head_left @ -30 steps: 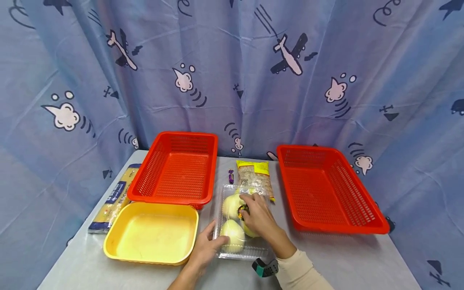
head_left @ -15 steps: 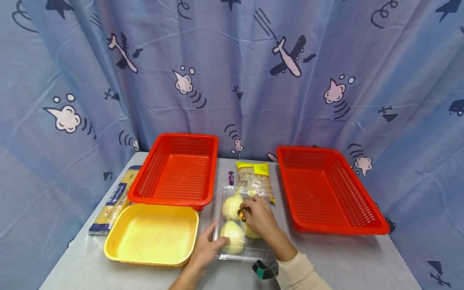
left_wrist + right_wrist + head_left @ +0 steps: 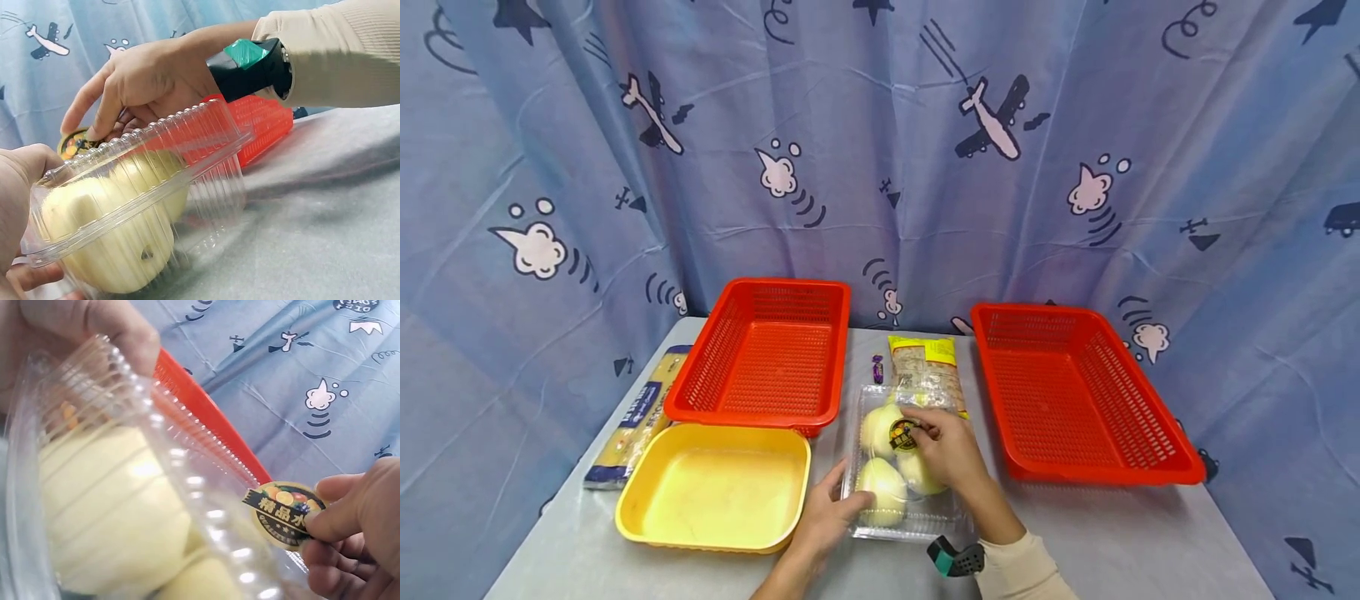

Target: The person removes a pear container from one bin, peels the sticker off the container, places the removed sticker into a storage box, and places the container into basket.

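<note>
A clear plastic clamshell box (image 3: 901, 533) of pale yellow round fruit (image 3: 882, 487) lies in the middle of the table in the head view. My left hand (image 3: 828, 514) grips its left edge, thumb on top and fingers underneath, as the left wrist view shows. Over the lid, my right hand (image 3: 945, 448) pinches the right edge of a round black and gold fruit sticker (image 3: 284, 515) between thumb and finger. The sticker's printed face shows in the right wrist view. Whether any of it touches the lid I cannot tell.
Two red baskets (image 3: 838, 392) (image 3: 1011, 450) stand at back left and right. A yellow basin (image 3: 715, 492) sits front left, beside a long packet (image 3: 632, 425). Behind the box lie a yellow-topped bag (image 3: 925, 358) and a purple-wrapped candy (image 3: 877, 369).
My right hand has shifted slightly right, and the sticker's face has turned flatter and more visible. The left hand and the box stay in place.
</note>
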